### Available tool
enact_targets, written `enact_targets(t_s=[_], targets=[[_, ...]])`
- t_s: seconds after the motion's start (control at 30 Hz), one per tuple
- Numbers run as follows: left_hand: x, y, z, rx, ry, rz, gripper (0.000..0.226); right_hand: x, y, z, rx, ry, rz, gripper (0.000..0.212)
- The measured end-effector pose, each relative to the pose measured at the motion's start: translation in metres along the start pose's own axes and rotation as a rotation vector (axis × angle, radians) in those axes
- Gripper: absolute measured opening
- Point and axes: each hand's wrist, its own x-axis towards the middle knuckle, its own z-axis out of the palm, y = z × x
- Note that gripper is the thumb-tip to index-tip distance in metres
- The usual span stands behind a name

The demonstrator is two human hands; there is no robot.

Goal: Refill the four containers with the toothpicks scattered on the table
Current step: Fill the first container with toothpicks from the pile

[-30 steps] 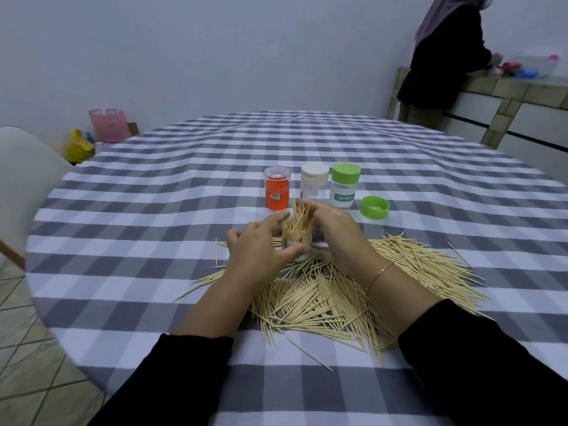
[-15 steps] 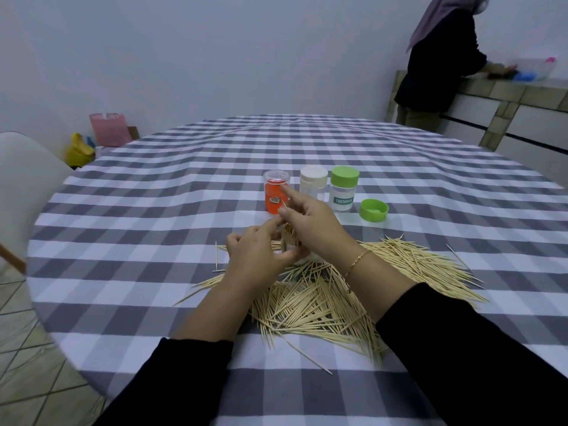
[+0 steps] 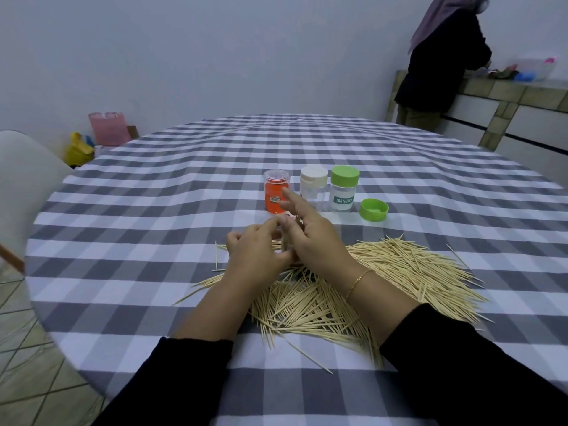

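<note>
Between my two hands stands a small clear container [image 3: 287, 245], almost wholly hidden. My left hand [image 3: 256, 255] grips its left side with curled fingers. My right hand [image 3: 316, 239] lies over its top and right side, fingers fairly straight and the index finger pointing away from me. A wide heap of loose toothpicks [image 3: 402, 267] spreads across the checked tablecloth under and to the right of my hands. Behind my hands stand three closed containers in a row: an orange one [image 3: 275, 193], one with a cream lid [image 3: 313, 189] and one with a green lid [image 3: 344, 190].
A loose green lid [image 3: 373, 210] lies right of the row. The round table [image 3: 153, 210] has a white chair [image 3: 21, 179] at its left edge. A person [image 3: 442, 56] stands at a counter at the back right. Bags sit on the floor at the back left.
The toothpicks that stuck out of the container are now covered by my right hand, which has moved up over its top. My left hand has stayed on the container.
</note>
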Motion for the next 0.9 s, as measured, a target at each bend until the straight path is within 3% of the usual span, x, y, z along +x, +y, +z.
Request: enact_targets(t_s=[0.1, 0.33, 0.5, 0.67, 0.77, 0.9], targets=[[-0.001, 0.001, -0.002, 0.033, 0.000, 0.020, 0.032, 0.002, -0.001, 0.004, -0.106, -0.046, -0.041, 0.047], [-0.003, 0.003, -0.003, 0.058, 0.007, 0.059, 0.032, 0.003, -0.005, 0.001, -0.141, 0.116, -0.063, 0.018], [-0.004, 0.005, -0.003, 0.056, 0.028, 0.061, 0.048, -0.001, 0.000, -0.002, -0.225, 0.207, -0.103, 0.018], [-0.001, 0.002, -0.001, 0.076, 0.018, 0.058, 0.053, -0.010, 0.003, -0.007, -0.372, 0.003, -0.114, 0.053], [-0.001, -0.001, 0.000, 0.111, 0.010, 0.041, 0.061, -0.013, -0.001, -0.008, -0.525, -0.102, -0.096, 0.054], [-0.003, 0.003, -0.004, 0.065, 0.021, 0.045, 0.056, -0.007, -0.003, -0.010, -0.567, -0.155, -0.034, 0.057]])
